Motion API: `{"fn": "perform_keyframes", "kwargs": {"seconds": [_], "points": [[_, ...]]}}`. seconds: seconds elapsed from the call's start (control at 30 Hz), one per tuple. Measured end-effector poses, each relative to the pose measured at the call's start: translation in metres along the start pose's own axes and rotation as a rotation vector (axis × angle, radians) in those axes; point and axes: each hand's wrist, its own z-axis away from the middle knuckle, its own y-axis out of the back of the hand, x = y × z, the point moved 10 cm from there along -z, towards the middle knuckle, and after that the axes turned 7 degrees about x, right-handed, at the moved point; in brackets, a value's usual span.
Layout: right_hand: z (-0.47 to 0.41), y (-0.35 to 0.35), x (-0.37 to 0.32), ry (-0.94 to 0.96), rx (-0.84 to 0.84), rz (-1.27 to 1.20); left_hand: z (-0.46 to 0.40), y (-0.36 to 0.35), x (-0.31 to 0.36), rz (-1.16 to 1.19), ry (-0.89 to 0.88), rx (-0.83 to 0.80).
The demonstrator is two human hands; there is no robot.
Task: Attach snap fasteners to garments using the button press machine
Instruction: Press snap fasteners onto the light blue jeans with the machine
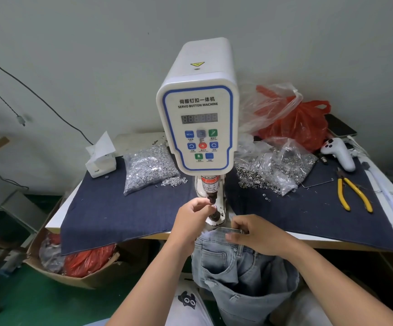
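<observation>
While my left hand (194, 214) is up at the dies of the button press machine (197, 109), the jeans (242, 264) hang off the table's front edge right below it, waistband (234, 231) running left to right just under the lower die (214, 217); so the whole next move turns on getting that band up and onto the die — a short lift away from me, not a reach. My right hand (259, 236) is the nearer one for that; it's already on the band, fingers curled over the top edge and pinching it. The left fingers are drawn in narrow, tips bunched together at the gap between upper punch (211, 196) and lower die; looks like I'm seating a snap part there, but honestly it's too small to say if anything's actually between them. Spare parts are close either way — bag of clear caps (148, 168) to the left of the machine, bag of metal snaps (275, 170) to the right, both on the dark denim cloth (120, 208); yellow pliers (353, 194) sit further right.
</observation>
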Motion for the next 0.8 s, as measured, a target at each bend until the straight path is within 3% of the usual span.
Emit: {"fn": "perform_keyframes", "kwargs": {"seconds": [0.23,0.57,0.73,0.8], "points": [[0.001,-0.001,0.001,-0.012,-0.006,0.000,0.000,-0.004,-0.006,0.061,0.100,-0.009],[0.001,-0.001,-0.001,-0.012,-0.011,-0.001,0.005,-0.001,-0.006,0.130,0.070,-0.059],[0.003,0.001,0.000,-0.025,-0.004,-0.030,0.014,0.037,0.000,0.136,-0.109,0.189],[0.004,0.002,-0.002,-0.014,0.001,-0.031,0.029,0.045,-0.001,0.067,-0.225,0.176]]}}
